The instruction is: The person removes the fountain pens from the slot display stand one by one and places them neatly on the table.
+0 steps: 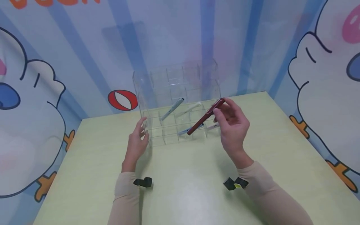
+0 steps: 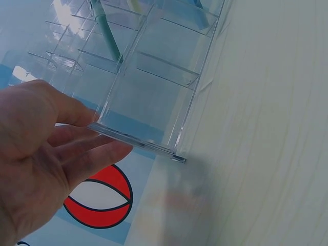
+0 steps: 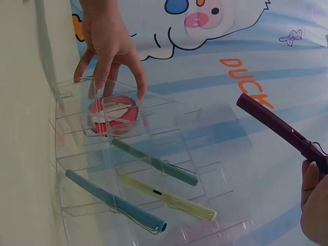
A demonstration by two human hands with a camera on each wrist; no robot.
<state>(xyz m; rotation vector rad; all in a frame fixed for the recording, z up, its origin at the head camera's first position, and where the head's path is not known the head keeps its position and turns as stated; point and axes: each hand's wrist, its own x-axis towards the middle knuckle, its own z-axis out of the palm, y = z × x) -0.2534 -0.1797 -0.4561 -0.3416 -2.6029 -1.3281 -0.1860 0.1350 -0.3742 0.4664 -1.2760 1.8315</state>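
Observation:
A clear acrylic pen organizer (image 1: pixel 157 137), divided into compartments, stands on the table against the backdrop. My left hand (image 1: pixel 137 144) holds its left side wall, thumb on one side and fingers on the other, as the left wrist view shows. Above the organizer's front right, my right hand (image 1: pixel 234 128) pinches a dark red pen (image 1: pixel 203 118) by its clip end, the other end slanting down to the left. Inside lean a green pen (image 3: pixel 154 163), a pale yellow pen (image 3: pixel 169 197) and a blue pen (image 3: pixel 115 201). A whitish pen (image 1: pixel 212 126) is partly hidden near my right hand.
The pale wood-look table (image 1: pixel 180 187) extends in front and to both sides. Behind the organizer hangs a blue striped backdrop (image 1: pixel 180 37) with cartoon ducks. Small black devices sit on the left wrist (image 1: pixel 143 182) and right wrist (image 1: pixel 235 183).

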